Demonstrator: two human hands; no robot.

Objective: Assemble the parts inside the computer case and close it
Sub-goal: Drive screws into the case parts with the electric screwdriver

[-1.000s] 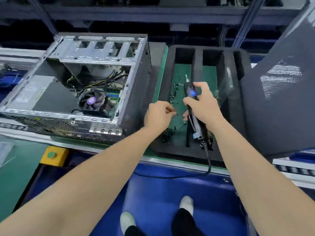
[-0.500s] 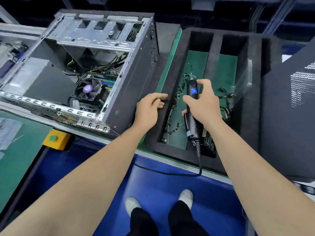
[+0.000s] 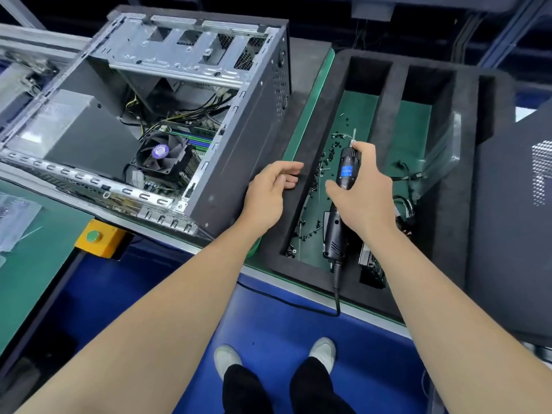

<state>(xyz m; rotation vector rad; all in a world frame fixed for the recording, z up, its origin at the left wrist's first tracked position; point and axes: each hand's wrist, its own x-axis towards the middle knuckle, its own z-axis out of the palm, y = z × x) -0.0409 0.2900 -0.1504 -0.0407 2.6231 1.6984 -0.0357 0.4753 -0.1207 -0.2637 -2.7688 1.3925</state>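
- The computer case (image 3: 167, 121) lies open on the table (image 3: 44, 252), its left end cut off by the frame edge.
- The right hand (image 3: 366, 189) grips the electric screwdriver (image 3: 346, 174) over the foam tray (image 3: 307, 162); the palm hides its middle.
- The left hand (image 3: 268, 192) rests loosely curled on the tray's rim, empty as far as visible.
- Small screws (image 3: 324, 162) blur together.

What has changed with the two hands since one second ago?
The left hand left the screws in the foam tray and moved left onto the tray's rim, beside the computer case, fingers now loose. The right hand keeps its grip on the electric screwdriver over the tray. The case stays open.
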